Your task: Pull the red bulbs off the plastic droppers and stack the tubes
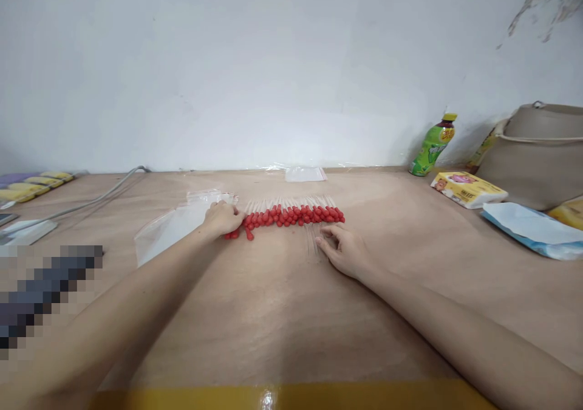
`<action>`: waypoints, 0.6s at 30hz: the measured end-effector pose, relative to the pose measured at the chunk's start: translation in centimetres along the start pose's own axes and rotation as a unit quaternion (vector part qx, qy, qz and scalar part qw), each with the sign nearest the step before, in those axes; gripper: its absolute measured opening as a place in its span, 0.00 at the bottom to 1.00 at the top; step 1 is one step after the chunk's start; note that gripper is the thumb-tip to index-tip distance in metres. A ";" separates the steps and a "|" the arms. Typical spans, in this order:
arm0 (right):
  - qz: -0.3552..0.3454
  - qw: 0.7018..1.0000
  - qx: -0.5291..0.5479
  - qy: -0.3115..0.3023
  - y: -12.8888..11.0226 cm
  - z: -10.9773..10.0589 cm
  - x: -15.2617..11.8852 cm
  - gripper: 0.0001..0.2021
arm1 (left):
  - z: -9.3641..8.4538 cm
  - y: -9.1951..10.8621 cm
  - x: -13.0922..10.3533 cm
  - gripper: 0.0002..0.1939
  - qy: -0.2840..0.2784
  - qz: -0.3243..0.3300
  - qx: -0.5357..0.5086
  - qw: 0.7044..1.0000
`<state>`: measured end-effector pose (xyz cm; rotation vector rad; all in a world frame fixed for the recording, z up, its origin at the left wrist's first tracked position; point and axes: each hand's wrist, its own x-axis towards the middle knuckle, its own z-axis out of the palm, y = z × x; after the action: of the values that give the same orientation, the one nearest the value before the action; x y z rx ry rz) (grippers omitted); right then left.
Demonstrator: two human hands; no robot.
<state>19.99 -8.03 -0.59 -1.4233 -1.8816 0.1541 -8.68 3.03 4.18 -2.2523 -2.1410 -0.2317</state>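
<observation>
A long row of droppers with red bulbs (296,215) lies across the middle of the table (255,325), their clear stems pointing to the wall. My left hand (223,218) is at the row's left end, fingers closed together; what they hold, if anything, is hidden. A few red bulbs show just below that hand. Below the right part of the row, several clear thin tubes (312,243) lie on the table. My right hand (344,249) is beside them, its curled fingertips at the tubes, thumb and fingers a little apart.
Clear plastic bags (164,231) lie behind my left forearm, and a small bag (306,174) is by the wall. At right stand a green bottle (430,149), a yellow pack (469,190), a blue-white packet (537,228) and a grey bag (537,155). A cable (109,191) runs at left.
</observation>
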 end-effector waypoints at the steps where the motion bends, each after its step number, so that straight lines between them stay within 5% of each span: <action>1: 0.001 1.000 0.002 0.001 0.1 0.0 0.0 0.12 | 0.0 0.0 0.0 0.18 -0.001 0.000 -0.001 1.000; 9: -0.008 0.999 0.033 0.010 0.3 0.1 0.1 0.10 | -2.4 0.0 -1.1 0.17 0.101 0.031 0.000 0.994; 13: -0.009 0.998 0.060 0.024 0.6 0.4 0.0 0.10 | -3.0 1.4 -4.3 0.15 0.199 0.134 -0.087 0.967; 18: -0.010 0.988 0.106 0.116 0.7 0.2 0.0 0.18 | -0.3 3.7 -8.9 0.09 0.114 0.270 -0.152 0.944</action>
<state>20.44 -7.69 -1.10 -1.2223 -1.6375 0.1657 -5.46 -6.02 3.64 -2.7047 -1.3838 -0.7957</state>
